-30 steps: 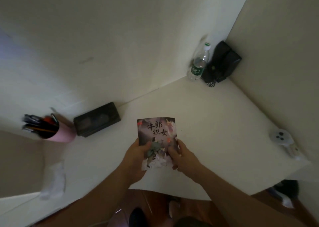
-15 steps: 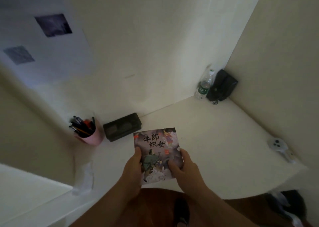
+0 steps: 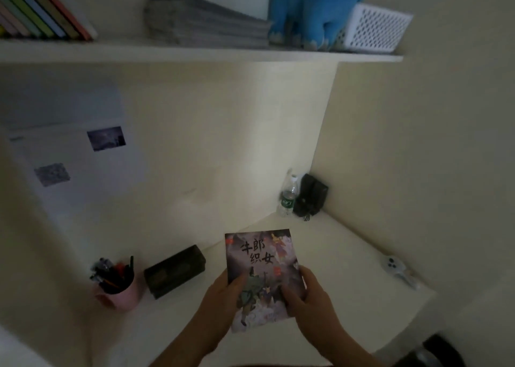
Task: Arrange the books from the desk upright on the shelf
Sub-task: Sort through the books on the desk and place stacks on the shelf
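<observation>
A thin book [image 3: 262, 258] with a dark illustrated cover and large black characters is held above the white desk [image 3: 342, 269]. My left hand [image 3: 223, 302] grips its lower left edge, thumb on the cover. My right hand [image 3: 309, 297] grips its lower right edge, thumb on the cover too. High up runs the white shelf [image 3: 195, 53]. At its left end several coloured books [image 3: 41, 9] stand leaning. A grey stack of books or papers [image 3: 203, 22] lies flat at the middle of the shelf.
On the shelf's right stand a blue plush toy [image 3: 312, 7] and a white perforated basket [image 3: 376, 29]. The desk carries a pink pen cup [image 3: 117, 286], a dark box [image 3: 174, 273], a water bottle [image 3: 288, 199], a black case [image 3: 310, 196] and a small white device [image 3: 395, 269].
The view has tilted upward, so the shelf and its contents have come into sight. Both hands have kept their hold on the book and raised it slightly.
</observation>
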A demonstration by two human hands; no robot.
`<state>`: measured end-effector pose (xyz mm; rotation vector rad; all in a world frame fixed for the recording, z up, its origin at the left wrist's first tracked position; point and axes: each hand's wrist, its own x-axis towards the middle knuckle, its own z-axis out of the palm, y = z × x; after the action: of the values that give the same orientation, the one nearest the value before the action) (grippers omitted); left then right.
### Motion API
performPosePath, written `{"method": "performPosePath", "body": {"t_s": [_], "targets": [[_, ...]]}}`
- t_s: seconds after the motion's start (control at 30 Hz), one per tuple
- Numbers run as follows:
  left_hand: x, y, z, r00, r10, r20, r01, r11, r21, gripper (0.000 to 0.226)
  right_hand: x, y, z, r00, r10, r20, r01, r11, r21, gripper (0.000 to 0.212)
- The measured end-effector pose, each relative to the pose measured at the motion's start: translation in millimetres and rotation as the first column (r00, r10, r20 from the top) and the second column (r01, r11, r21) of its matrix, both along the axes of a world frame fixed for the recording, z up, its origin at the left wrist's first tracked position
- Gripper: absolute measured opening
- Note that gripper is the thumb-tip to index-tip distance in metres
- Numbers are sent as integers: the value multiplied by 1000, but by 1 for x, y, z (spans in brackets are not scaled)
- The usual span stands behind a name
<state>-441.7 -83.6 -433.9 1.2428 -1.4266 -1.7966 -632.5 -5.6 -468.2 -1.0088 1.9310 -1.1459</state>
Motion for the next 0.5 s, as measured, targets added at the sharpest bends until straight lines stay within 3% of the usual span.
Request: {"method": "performPosePath", "body": {"t_s": [0.13,0.23,0.37,0.5], "targets": [[1,-11,75,942,-306,140,335,895,-296,60,-23,-5,51,995,-63,82,75,985,-154,34],[-4,-6,151,887,-376,270,462,741,-487,71,-40,-5,116,974,-52,220,134,918,-373,33],[-6,-4,249,961,-222,167,272,636,-722,63,-54,-19,218,994,25,109,49,780,-624,23],[-8,-21,325,992,122,-45,-94,437,-895,88,-67,-75,309,995,99,-22,-85,693,-716,29]]}}
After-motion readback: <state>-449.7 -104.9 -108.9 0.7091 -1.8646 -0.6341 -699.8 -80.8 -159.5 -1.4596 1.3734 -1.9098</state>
